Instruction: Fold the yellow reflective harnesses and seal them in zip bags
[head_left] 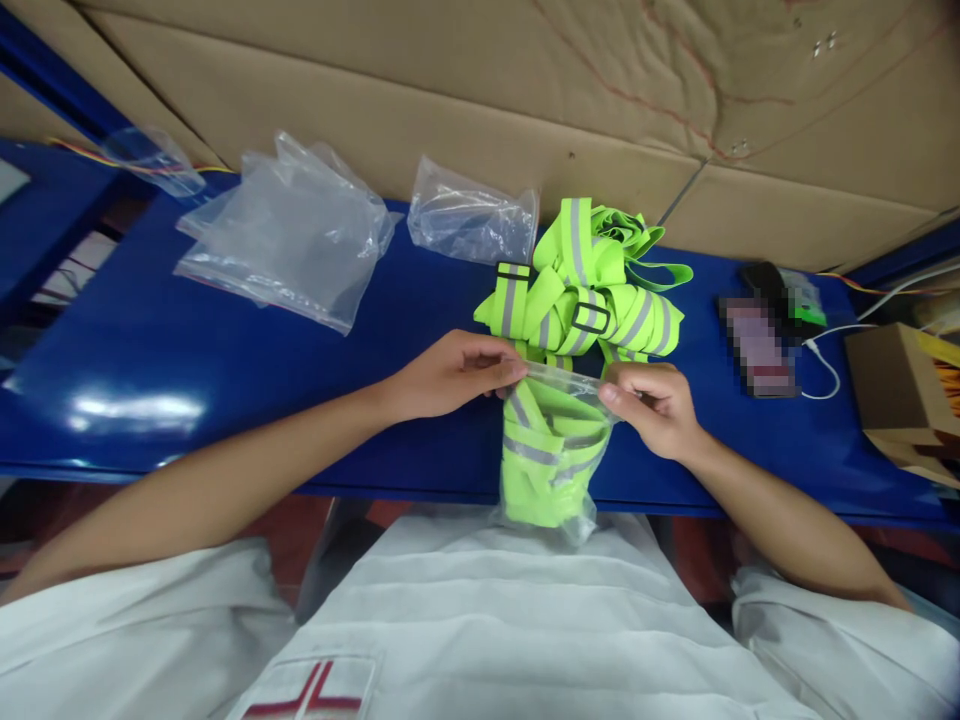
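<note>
A clear plastic bag hangs upright between my hands at the front edge of the table. Folded neon-yellow reflective strap with grey stripes fills it. My left hand pinches the left corner of the bag's top edge between thumb and fingers. At the right corner, my right hand grips the same edge, thumb on top. Whether the bag's mouth is sealed I cannot tell. Just beyond my hands lies a heap of similar reflective straps with black buckles.
Flat clear bags are stacked at the left on the blue table, with another clear bag beside the heap. At right are a blurred phone, a white cable and a cardboard box. Cardboard lines the back.
</note>
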